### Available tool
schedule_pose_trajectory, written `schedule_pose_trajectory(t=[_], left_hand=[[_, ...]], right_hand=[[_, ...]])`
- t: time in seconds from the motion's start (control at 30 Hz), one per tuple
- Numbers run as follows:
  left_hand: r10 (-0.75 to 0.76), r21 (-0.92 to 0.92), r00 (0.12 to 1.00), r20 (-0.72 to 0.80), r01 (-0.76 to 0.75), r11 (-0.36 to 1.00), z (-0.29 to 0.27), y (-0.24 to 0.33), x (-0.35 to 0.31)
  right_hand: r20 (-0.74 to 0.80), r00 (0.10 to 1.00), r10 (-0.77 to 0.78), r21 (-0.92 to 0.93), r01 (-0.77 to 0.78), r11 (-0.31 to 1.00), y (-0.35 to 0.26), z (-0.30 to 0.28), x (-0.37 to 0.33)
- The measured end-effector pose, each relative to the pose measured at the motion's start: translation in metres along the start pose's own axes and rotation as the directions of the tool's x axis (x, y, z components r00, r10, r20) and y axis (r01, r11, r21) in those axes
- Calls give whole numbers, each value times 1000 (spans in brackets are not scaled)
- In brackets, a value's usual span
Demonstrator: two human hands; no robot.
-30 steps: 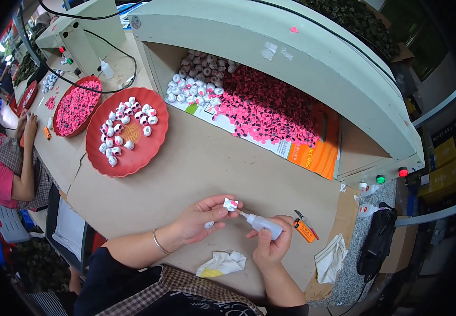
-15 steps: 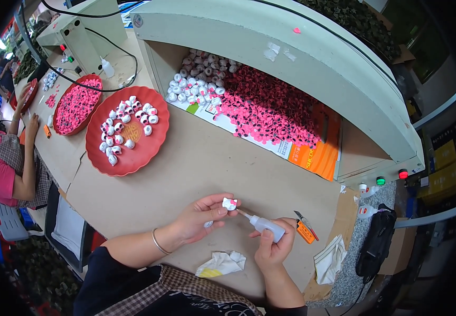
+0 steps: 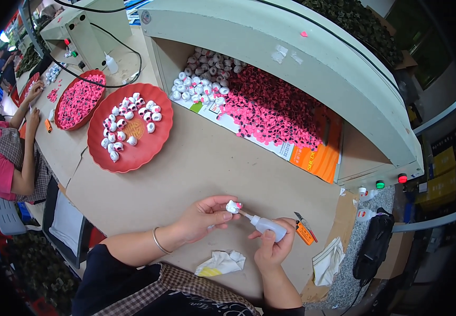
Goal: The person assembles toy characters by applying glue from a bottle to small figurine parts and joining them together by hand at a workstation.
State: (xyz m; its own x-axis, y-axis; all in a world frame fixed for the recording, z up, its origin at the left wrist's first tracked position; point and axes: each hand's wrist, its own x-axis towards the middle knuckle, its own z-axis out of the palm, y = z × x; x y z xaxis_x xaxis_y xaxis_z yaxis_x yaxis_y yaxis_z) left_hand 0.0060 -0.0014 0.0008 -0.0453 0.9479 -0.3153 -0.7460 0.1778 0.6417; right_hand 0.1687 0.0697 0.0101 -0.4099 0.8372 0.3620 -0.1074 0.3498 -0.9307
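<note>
My left hand [image 3: 206,217] pinches a small white rounded piece with a bit of pink [image 3: 233,206] between thumb and fingers. Another whitish bit shows low in that palm, too small to name. My right hand [image 3: 275,247] grips a translucent squeeze bottle [image 3: 268,228], its thin brownish nozzle tip touching or almost touching the piece. Up and to the left, a red scalloped tray [image 3: 157,138] holds several similar white pieces, some with pink and dark parts. Below my hands lies a crumpled white cloth with a yellow patch [image 3: 221,264].
A pale curved cabinet [image 3: 270,47] shelters heaps of white pieces [image 3: 199,87] and pink-and-black discs [image 3: 270,118]. Right of my hand lie an orange-handled cutter [image 3: 305,233] and a folded cloth [image 3: 327,262]. At left, a person [image 3: 12,152] works beside a tray of pink pieces [image 3: 80,100].
The white piece has turned slightly in my left fingers, and the nozzle now sits closer to its lower side. The view has shifted a little; my right hand keeps its hold on the bottle.
</note>
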Motion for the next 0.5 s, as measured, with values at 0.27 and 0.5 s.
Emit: schedule_pose_trajectory(t=[0.27, 0.5], left_hand=[[-6, 70, 1000, -1, 6, 998, 1, 0, 0], [37, 117, 999, -35, -32, 993, -1, 1, 0]], right_hand=[[8, 1000, -3, 4, 3, 1000, 1, 2, 0], [1, 1000, -9, 5, 9, 1000, 0, 0, -1]])
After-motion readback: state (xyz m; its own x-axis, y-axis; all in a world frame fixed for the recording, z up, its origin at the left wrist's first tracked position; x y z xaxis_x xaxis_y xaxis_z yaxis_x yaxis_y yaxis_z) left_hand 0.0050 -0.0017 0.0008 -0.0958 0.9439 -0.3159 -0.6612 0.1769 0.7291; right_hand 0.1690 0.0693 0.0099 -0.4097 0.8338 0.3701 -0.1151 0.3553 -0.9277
